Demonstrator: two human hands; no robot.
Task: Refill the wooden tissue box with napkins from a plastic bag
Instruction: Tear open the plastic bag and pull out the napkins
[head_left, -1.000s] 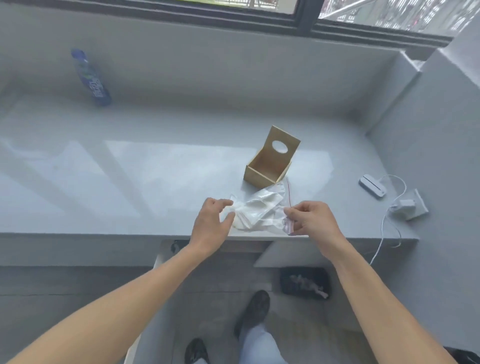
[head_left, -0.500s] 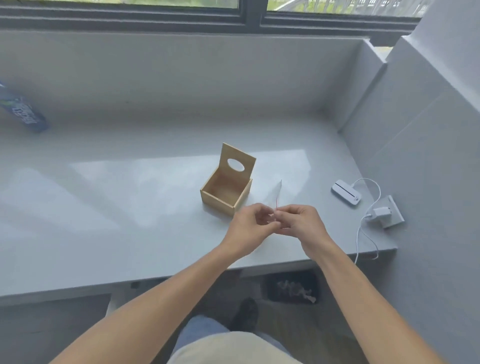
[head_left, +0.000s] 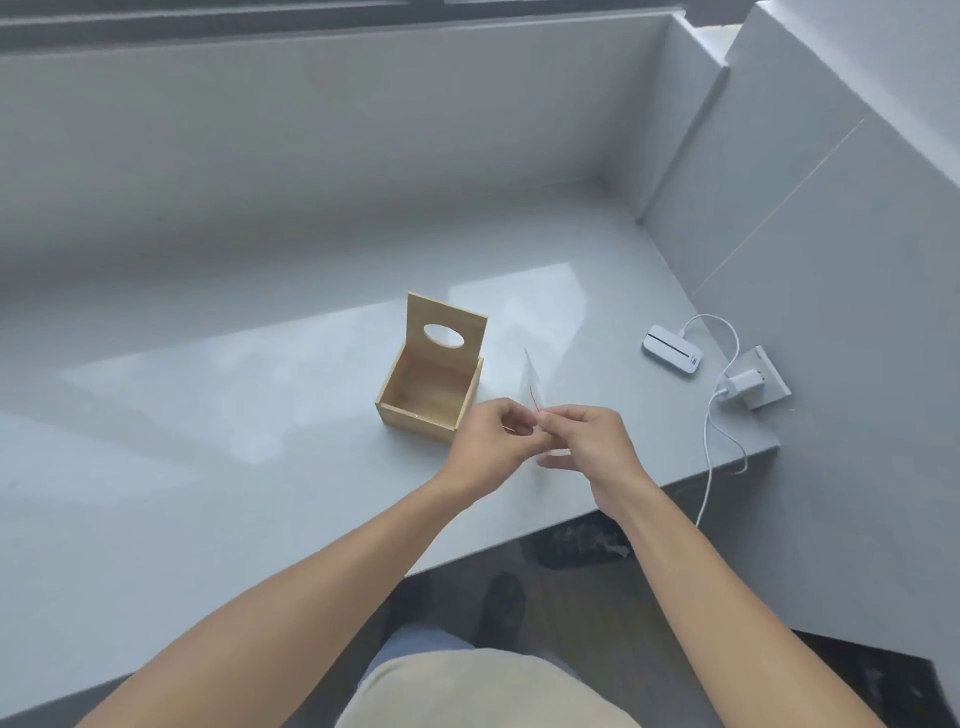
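Here both hands, left hand and right hand, pinch the plastic bag at its red-lined mouth, just beside the empty wooden box on the counter. Thin, slippery film; probably best gripped at that seal.

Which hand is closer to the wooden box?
Left. The left hand is just beside the wooden box's front right corner; the right hand is farther to the right.
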